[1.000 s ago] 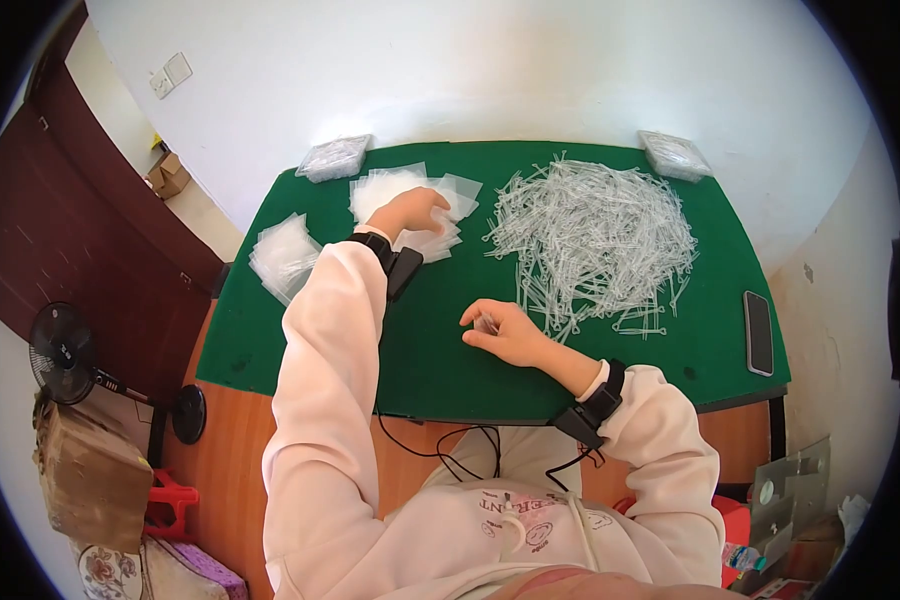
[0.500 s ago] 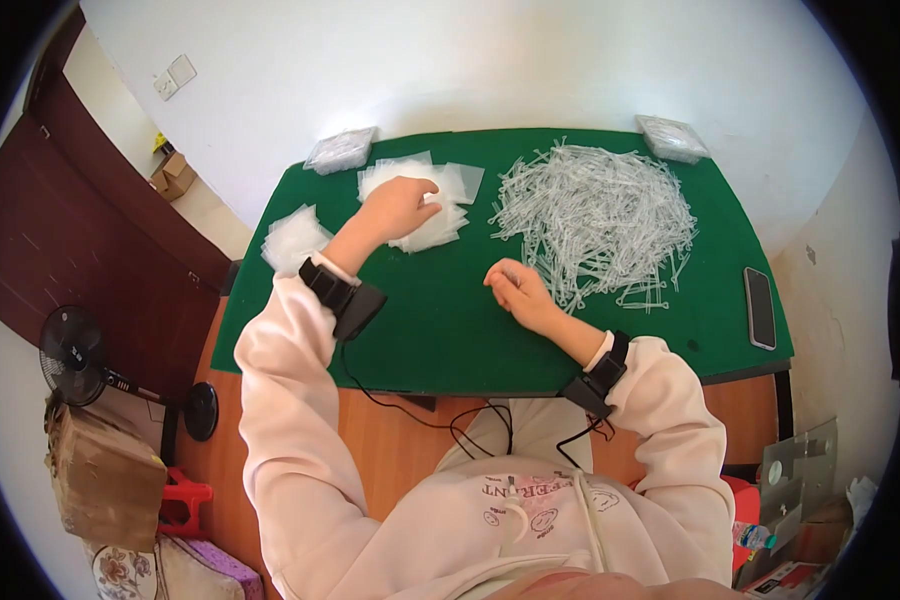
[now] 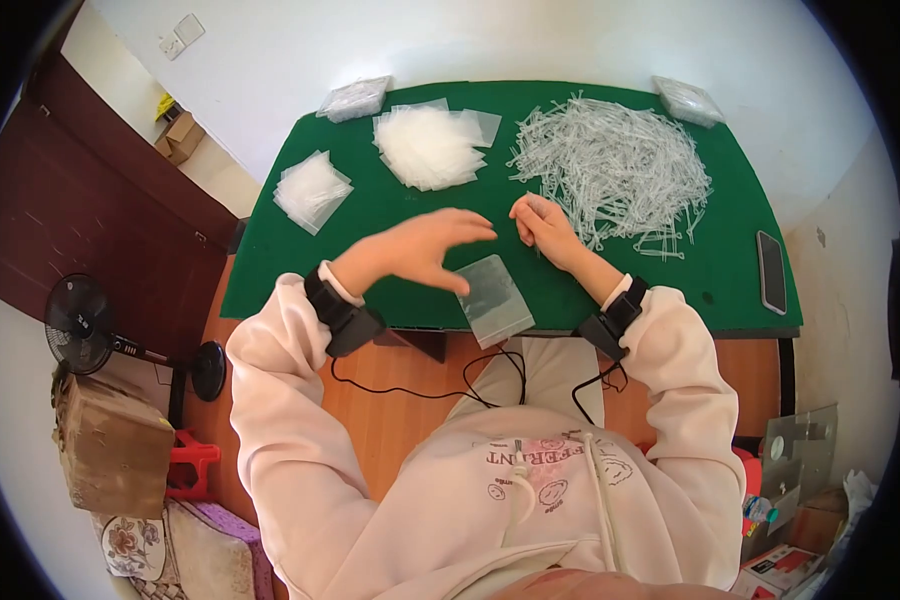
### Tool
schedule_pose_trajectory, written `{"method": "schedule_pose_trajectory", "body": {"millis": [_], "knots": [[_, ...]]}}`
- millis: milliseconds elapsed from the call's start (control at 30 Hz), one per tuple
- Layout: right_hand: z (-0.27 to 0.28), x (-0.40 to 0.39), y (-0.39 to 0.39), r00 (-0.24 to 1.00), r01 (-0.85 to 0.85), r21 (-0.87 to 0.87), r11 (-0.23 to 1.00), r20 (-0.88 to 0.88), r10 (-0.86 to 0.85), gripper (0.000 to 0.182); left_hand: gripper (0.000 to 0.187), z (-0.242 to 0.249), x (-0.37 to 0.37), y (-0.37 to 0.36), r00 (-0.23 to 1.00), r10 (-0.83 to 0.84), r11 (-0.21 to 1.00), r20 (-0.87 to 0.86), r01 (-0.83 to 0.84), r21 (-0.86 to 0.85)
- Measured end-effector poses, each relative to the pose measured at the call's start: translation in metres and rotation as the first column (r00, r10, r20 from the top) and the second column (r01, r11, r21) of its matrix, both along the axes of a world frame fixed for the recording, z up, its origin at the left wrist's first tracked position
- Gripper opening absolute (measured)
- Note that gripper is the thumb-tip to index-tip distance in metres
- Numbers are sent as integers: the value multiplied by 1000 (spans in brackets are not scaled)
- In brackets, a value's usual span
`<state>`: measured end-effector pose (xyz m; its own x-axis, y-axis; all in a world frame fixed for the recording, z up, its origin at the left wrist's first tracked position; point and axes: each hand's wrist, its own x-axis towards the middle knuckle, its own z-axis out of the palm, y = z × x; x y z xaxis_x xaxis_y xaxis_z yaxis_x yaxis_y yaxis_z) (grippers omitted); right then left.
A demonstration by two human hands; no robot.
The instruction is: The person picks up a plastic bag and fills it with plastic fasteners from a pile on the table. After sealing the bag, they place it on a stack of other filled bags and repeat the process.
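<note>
So the worktop [image 3: 370, 275] is covered in green, pushed up to a white wall [image 3: 530, 45], with orange-brown flooring [image 3: 400, 395] underneath and a dark red door [image 3: 100, 190] over on the left. Two clear packs [image 3: 356, 99] [image 3: 688, 101] sit at the far corners, full of something see-through, can't tell exactly what. Between them there's a big messy heap of clear looped sticks [image 3: 615, 175] on the right, a larger pile of clear bags [image 3: 430, 147] left of centre and a smaller pile [image 3: 312, 191] further left. One loose clear bag [image 3: 494, 300] lies at the near edge, partly sticking out past it. The left hand [image 3: 415, 250] is right by that bag, thumb and fingers spread apart; can't tell if the thumb touches it. The right hand [image 3: 547, 228] is near the heap, fingers curled together, can't tell what's in them. Phone [image 3: 771, 271] is at the right edge, black fan [image 3: 78, 322] and cardboard box [image 3: 115, 445] down left.
</note>
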<state>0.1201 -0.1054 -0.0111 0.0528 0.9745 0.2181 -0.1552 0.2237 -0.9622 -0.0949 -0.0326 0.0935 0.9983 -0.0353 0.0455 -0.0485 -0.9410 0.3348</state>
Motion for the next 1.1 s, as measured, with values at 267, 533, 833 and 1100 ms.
{"method": "schedule_pose_trajectory", "body": {"millis": [267, 533, 833, 1100], "knots": [[-2, -1, 0, 999, 37, 0, 999, 15, -37, 20, 79, -30, 20, -47, 938, -335, 927, -92, 346, 147], [0, 2, -6, 997, 69, 12, 998, -20, -69, 19, 82, -40, 17, -52, 967, -251, 965, -36, 253, 68], [2, -3, -9, 988, 91, 29, 995, 121, -94, 14, 80, -45, 15, -66, 987, -148, 980, 63, 137, 145], [-7, -5, -8, 969, 186, 52, 981, -176, -174, 16, 78, -51, 18, -72, 997, -63, 990, 41, 58, 132]]}}
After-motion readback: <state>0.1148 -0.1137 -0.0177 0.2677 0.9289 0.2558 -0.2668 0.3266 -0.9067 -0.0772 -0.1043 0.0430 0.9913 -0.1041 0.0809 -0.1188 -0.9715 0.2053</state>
